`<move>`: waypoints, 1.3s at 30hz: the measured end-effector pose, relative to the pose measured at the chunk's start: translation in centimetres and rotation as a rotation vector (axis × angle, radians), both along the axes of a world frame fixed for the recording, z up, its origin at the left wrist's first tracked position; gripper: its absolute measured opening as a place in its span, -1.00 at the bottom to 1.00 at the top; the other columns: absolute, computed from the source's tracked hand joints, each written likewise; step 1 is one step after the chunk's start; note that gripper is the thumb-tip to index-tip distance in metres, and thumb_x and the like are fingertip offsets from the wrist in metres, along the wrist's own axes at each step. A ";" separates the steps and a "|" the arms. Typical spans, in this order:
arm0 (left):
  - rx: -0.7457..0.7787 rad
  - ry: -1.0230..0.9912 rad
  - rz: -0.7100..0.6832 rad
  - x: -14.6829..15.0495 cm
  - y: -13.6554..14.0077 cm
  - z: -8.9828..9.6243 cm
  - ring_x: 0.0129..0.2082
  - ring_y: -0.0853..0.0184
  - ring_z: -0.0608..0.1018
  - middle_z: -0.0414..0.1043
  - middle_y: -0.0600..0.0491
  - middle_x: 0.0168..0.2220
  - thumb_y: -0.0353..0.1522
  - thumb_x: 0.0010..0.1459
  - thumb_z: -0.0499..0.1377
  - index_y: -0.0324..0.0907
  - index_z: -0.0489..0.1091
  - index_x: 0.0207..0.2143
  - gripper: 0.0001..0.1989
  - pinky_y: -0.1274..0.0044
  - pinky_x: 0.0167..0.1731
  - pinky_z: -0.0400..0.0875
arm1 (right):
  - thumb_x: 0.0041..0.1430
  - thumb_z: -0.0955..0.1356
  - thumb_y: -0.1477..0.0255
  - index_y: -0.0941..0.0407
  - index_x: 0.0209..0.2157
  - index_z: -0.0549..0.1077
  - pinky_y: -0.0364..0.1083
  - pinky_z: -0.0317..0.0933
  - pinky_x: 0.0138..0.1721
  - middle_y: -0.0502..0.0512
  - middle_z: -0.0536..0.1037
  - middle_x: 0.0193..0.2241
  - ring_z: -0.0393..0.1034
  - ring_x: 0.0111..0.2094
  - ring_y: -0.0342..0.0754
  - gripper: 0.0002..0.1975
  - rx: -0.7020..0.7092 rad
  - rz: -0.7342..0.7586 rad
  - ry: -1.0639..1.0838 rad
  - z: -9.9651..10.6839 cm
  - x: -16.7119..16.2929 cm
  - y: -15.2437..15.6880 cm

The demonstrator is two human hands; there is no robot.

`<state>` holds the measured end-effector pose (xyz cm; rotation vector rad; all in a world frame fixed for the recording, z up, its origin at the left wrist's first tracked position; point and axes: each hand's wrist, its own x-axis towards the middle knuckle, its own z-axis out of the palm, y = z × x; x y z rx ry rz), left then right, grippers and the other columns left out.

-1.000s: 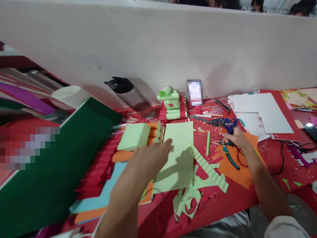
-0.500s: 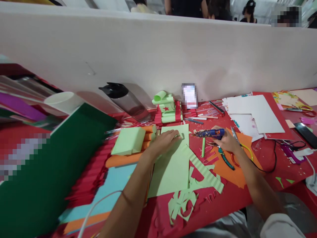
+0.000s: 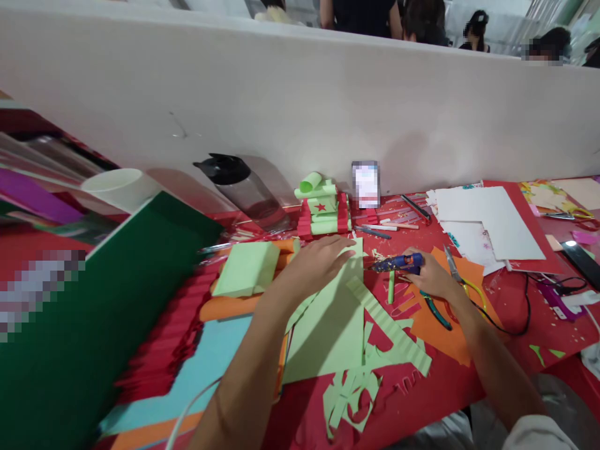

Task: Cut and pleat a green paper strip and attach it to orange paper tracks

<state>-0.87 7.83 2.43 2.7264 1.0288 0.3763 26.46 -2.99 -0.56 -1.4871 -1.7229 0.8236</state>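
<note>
My right hand point(image 3: 429, 275) is wrapped round a blue hot glue gun point(image 3: 398, 263), its nozzle aimed left toward the light green sheet point(image 3: 328, 331). Over the top of that sheet hovers or rests my left hand point(image 3: 325, 262), palm down with fingers stretched to the right; I cannot tell whether it touches the paper. A pleated green paper strip point(image 3: 394, 328) lies across the sheet's right side. Beneath my right hand are teal-handled pliers point(image 3: 435, 310) and yellow-handled scissors point(image 3: 471, 287) on orange paper point(image 3: 445, 337). A small green paper roll point(image 3: 390, 289) lies below the glue gun.
A red-and-green paper model tank point(image 3: 323, 206) stands at the back beside a phone point(image 3: 366, 184) and a leaning bottle point(image 3: 248, 194). Green scraps point(image 3: 351, 400) lie in front. A dark green board point(image 3: 117, 325) rises at left. The glue gun's black cord point(image 3: 520, 325) trails right.
My left hand has shifted up and its fingers now reach further right, straighter than before. The glue gun has dipped slightly in my right hand. The whole view has shifted a little.
</note>
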 end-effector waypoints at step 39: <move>-0.075 0.046 -0.210 3.6 -4.4 3.6 -0.12 0.12 0.53 0.49 -0.07 -0.15 -0.27 0.35 0.10 -0.18 0.35 -0.16 -0.84 0.32 -0.08 0.34 | 0.28 0.35 0.34 0.16 0.04 0.40 0.03 0.25 0.02 0.31 0.53 0.00 0.42 0.02 0.17 -0.66 -0.001 -0.225 -0.828 3.4 7.1 9.9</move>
